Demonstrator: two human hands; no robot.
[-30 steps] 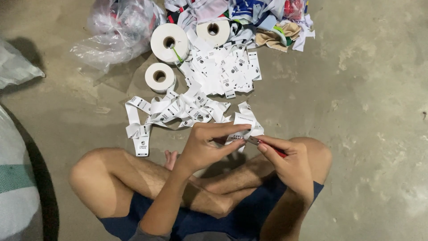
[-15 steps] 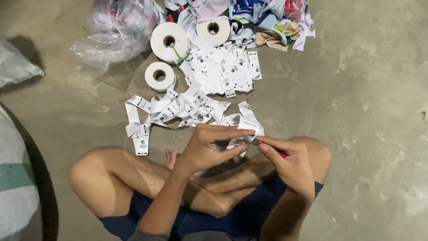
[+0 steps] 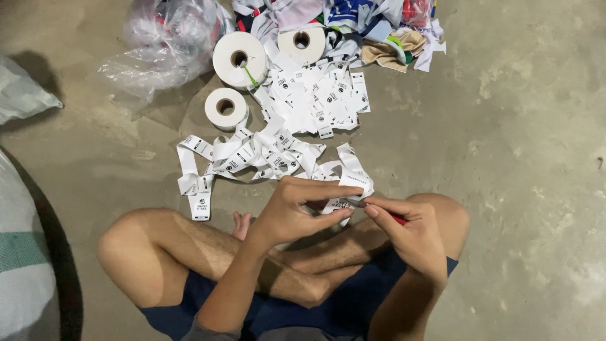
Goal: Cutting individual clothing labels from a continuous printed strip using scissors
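- A long white label strip (image 3: 344, 201) with small black marks on it sits between the two hands, just above the person's crossed legs.
- The left hand (image 3: 297, 211) pinches the strip. Its fingers are curled tight and the thumb presses the strip from below.
- The right hand (image 3: 404, 224) is closed too. It grips a small red tool (image 3: 396, 218) and its fingertips touch the end of the strip. I cannot tell what kind of tool it is.
- The strip runs away from the hands into a tangled white heap (image 3: 252, 155) on the floor, a bit farther off and to the left.
- Past that heap lies a flat pile of cut labels (image 3: 322, 101).
- Three white rolls stand near it: a small roll (image 3: 225, 108) on the left, a big roll (image 3: 239, 60) behind it, and another roll (image 3: 302, 43) to the right.
- A crumpled clear plastic bag (image 3: 167, 41) lies far off on the left.
- Coloured cloth scraps (image 3: 379, 25) lie far off on the right.
- The grey concrete floor (image 3: 517, 139) is all around.
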